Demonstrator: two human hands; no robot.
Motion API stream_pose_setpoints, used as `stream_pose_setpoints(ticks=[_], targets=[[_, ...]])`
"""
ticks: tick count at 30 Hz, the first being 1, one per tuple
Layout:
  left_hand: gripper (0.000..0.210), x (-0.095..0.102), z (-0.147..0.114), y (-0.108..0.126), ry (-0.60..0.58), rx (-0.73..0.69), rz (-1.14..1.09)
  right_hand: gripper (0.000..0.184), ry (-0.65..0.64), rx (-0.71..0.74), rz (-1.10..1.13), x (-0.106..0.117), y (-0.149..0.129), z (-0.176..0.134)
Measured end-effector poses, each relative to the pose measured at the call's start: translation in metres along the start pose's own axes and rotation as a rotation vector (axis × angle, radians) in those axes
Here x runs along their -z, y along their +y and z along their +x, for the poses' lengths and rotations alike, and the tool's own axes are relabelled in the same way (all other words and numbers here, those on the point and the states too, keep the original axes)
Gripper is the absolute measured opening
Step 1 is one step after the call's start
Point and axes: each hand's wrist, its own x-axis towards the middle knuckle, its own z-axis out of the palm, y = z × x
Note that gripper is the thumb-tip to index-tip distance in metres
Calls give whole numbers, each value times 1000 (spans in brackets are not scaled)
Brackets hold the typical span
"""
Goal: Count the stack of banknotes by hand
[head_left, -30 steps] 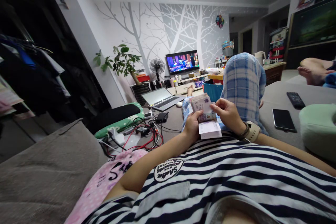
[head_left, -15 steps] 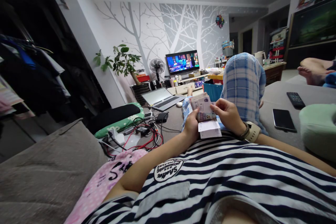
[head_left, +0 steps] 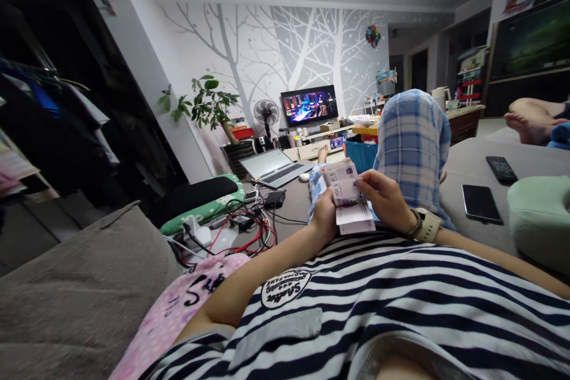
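Note:
A stack of banknotes [head_left: 342, 181] rests above my lap, with pale slips or notes [head_left: 356, 221] folded down at its lower end. My left hand [head_left: 323, 214] grips the stack from its left side, thumb lying on top. At the upper right edge of the stack, my right hand [head_left: 385, 199] pinches a note between thumb and fingers. A bracelet and a pale watch [head_left: 428, 225] are on my right wrist. The undersides of the notes and most of my left fingers are hidden.
A laptop [head_left: 276, 167] and a white mouse [head_left: 304, 177] lie ahead, with tangled cables [head_left: 253, 231] to the left. My raised knee [head_left: 412, 130] stands behind the notes. A phone [head_left: 481, 203], a remote [head_left: 502, 170] and a green cushion [head_left: 541, 214] are on the right. Another person's foot [head_left: 529, 120] shows far right.
The note at the front of the stack has flipped downward over the lower slips, and a different face shows on top. My right hand has shifted slightly; my left hand keeps its hold.

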Motion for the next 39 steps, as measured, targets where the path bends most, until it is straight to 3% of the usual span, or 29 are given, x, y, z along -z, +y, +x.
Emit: stream_pose_setpoints(ticks=[5, 18, 25, 33, 39], targets=[[33, 1, 0, 0, -3, -38, 28, 30, 5, 8, 6, 0, -1, 0], [32, 0, 1, -1, -38, 84, -41, 35, -23, 13, 16, 1, -4, -1], [33, -3, -1, 1, -54, 78, -55, 34, -44, 25, 36, 1, -1, -1], [33, 0, -2, 1, -19, 31, -31, 34, -38, 34, 35, 1, -2, -1], [29, -1, 4, -1, 44, 52, -98, 49, -73, 21, 62, 3, -1, -1]])
